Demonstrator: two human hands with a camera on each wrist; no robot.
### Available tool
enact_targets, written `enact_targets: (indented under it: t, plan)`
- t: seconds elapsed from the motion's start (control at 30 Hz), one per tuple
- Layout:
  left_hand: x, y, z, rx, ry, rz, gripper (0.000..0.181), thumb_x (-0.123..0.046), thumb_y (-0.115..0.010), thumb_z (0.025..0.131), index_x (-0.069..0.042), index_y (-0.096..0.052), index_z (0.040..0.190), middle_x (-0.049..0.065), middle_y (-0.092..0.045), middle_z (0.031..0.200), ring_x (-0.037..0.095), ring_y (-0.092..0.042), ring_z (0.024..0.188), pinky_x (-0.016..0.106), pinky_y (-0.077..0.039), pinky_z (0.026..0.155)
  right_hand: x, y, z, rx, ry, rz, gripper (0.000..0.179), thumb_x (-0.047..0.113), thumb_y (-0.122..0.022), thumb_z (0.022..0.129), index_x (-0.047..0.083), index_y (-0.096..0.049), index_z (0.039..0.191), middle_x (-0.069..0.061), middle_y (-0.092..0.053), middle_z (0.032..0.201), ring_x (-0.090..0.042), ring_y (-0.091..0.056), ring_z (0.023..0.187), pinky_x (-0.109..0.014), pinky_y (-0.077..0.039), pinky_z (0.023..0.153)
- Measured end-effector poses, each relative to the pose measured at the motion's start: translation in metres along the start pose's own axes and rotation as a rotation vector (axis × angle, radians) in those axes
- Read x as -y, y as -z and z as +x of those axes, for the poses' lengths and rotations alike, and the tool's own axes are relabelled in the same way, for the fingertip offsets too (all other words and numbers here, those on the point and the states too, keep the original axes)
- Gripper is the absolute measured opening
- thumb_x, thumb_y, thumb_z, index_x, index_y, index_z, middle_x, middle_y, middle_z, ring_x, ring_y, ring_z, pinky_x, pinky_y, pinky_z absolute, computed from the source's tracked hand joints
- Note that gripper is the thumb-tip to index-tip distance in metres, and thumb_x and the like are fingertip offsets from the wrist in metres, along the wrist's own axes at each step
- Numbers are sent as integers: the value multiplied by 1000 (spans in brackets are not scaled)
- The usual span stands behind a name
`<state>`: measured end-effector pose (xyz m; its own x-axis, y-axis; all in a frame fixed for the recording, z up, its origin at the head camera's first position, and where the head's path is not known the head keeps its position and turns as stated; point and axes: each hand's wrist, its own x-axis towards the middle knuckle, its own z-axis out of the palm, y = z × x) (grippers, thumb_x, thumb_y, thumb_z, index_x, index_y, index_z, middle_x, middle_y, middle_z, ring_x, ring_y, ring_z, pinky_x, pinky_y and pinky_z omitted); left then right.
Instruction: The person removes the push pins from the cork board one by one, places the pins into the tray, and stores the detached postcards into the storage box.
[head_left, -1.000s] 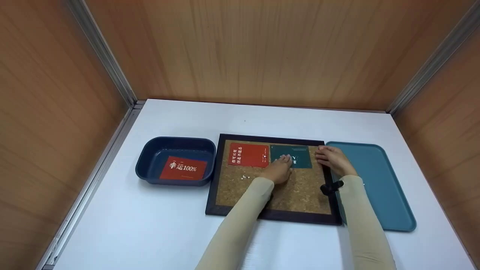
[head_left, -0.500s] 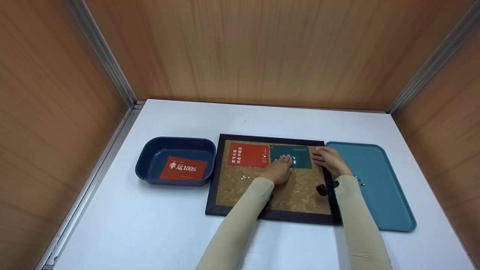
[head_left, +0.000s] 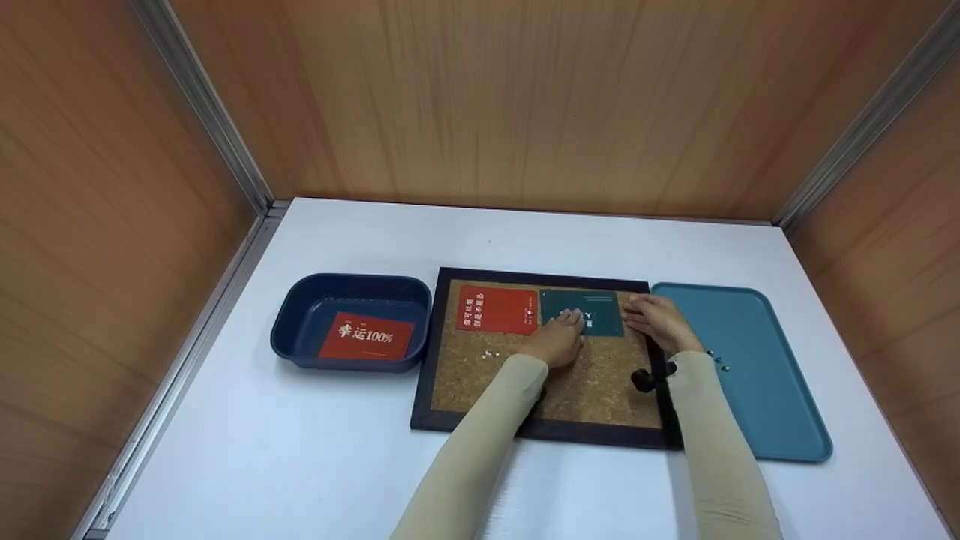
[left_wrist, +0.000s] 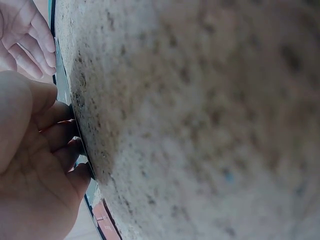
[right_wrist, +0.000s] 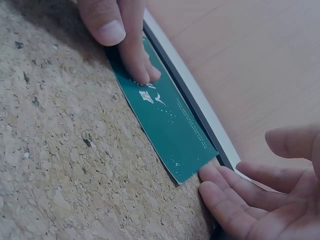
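A white bench [head_left: 262,450] fills the lower part of the head view, with wood-grain panels [head_left: 525,105] behind and at both sides. At centre lies a rectangular cork board in a dark frame [head_left: 600,397]; its right side adjoins a flat teal tray [head_left: 780,390], and just left of it stands a deep navy rounded dish [head_left: 360,289]. The left hand [head_left: 556,341] reaches over the board with its fingers nearly straight, the tips resting on a dark green printed card [head_left: 592,306] along the board's upper edge; it presses the card and grips nothing. The right hand [head_left: 664,324] has its fingers loosely extended and the thumb apart, with nothing visible in its grasp; its tips are at the green card's right end, touching or just beside it. Over the last second this hand has shifted slightly left, onto that end, while the left hand has kept its place, so both hands now attend to the card's position. A red card with white lettering [head_left: 499,310] lies immediately left of the green one; another red card [head_left: 366,346] leans inside the dish. Tiny shiny pieces [head_left: 490,354] dot the cork, and similar bits [head_left: 721,365] sit on the tray.
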<state>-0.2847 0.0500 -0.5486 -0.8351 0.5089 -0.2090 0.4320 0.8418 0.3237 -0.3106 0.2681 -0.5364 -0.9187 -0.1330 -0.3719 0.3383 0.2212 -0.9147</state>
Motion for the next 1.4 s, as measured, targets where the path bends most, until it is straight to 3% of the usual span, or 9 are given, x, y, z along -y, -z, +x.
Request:
enact_targets:
  t: [0.63,1.13,1.27,1.4]
  plan:
    - [0,1,1,12,18,-56,49,-30,-32,106,-12,-30,151,0,-22,160,16,-17,149,31,-18,121,3,-7,1,-46,-27,18,54,23,-34,105,-4,-21,150,-27,-30,152,-36,-36,139,-38,-38,112]
    - [-1,4,-4,0,2,-10,48,-27,-33,106,-11,-32,151,2,-24,160,17,-19,148,33,-21,121,3,-9,5,-84,-45,14,52,24,-38,104,0,-28,149,-23,-37,149,-30,-42,135,-32,-44,107]
    - [-1,4,-4,4,4,-9,48,-28,-33,105,-12,-32,151,2,-24,160,17,-19,148,33,-21,121,2,-13,6,-77,-44,-21,51,24,-39,104,1,-30,149,-22,-37,148,-31,-42,134,-38,-43,108]
    - [-1,2,-1,12,9,-11,48,-29,-32,106,-13,-31,151,1,-23,160,17,-18,148,32,-20,121,-3,-16,6,-62,7,-105,49,21,-40,104,-2,-34,147,-25,-39,145,-36,-43,132,-45,-41,109]
